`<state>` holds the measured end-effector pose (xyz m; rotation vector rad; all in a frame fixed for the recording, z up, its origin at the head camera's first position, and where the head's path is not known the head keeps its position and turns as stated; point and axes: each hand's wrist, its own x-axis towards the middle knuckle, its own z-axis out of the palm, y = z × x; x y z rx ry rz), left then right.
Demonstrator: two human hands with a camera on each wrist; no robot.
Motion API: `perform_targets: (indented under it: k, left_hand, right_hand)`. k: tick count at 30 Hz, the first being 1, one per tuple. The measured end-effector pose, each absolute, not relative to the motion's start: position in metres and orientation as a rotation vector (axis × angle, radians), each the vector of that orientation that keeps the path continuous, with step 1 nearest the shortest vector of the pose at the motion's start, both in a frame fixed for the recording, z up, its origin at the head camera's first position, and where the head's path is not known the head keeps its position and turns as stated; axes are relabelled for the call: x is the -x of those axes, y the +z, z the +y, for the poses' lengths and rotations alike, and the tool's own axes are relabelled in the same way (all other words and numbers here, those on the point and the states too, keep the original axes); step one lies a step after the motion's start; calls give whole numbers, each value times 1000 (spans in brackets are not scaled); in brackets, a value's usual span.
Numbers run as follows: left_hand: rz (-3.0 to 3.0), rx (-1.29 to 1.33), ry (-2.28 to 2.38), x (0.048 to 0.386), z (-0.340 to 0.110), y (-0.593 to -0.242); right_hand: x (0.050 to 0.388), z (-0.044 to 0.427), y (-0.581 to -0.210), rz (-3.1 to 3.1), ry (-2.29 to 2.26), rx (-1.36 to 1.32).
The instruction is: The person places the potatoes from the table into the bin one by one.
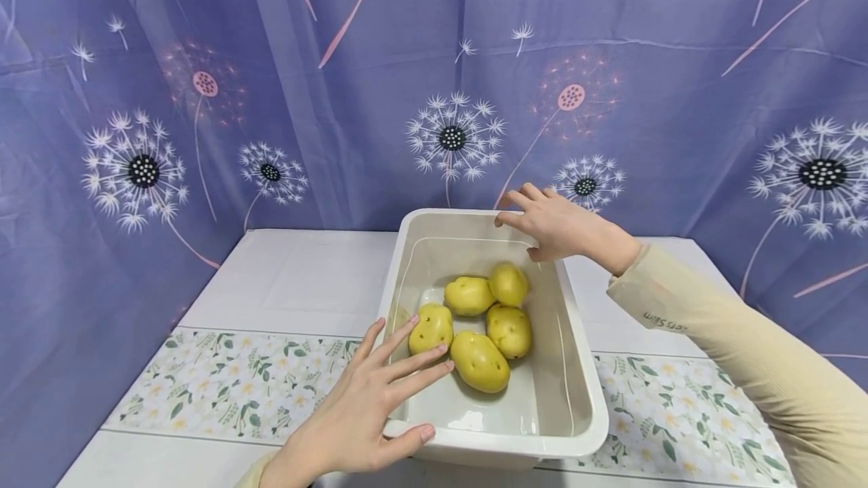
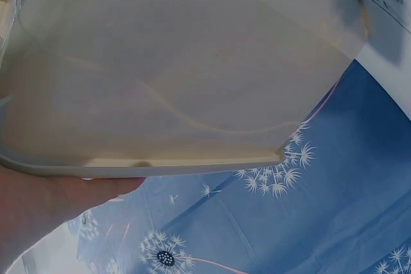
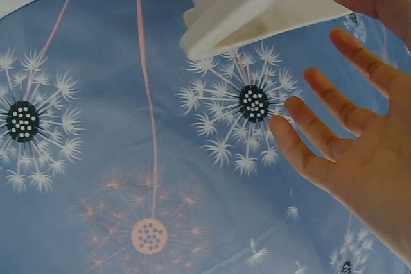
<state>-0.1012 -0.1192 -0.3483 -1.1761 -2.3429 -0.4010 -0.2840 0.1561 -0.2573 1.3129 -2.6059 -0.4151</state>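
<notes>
Several yellow potatoes [image 1: 480, 361] lie on the bottom of a white plastic tub [image 1: 591, 398], most of them bunched towards its middle. My left hand [image 1: 369, 401] spreads straight fingers over the tub's near left corner, with the thumb by the near rim. In the left wrist view part of that hand [image 2: 58, 200] shows along the rim, and the tub wall fills much of the picture. Over the far right corner hovers my right hand [image 1: 556, 223], fingers apart and nothing held. The right wrist view shows this hand [image 3: 369, 123] beside the tub's corner [image 3: 212, 36].
The tub stands on a white table [image 1: 305, 269] crossed by a floral cloth strip [image 1: 230, 382]. Behind and at both sides hangs a blue-purple curtain [image 1: 380, 119] with dandelion prints, close to the tub's far edge.
</notes>
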Motion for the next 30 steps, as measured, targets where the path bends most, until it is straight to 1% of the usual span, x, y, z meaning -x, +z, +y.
perform_targets:
  k: [18, 30]
  left_hand:
    - [-2335, 1175, -387, 102, -119, -349]
    - [-2327, 1183, -396, 102, -119, -349]
  right_hand:
    - [281, 165, -263, -2549, -372, -1340]
    - [278, 177, -272, -2491, -239, -1377]
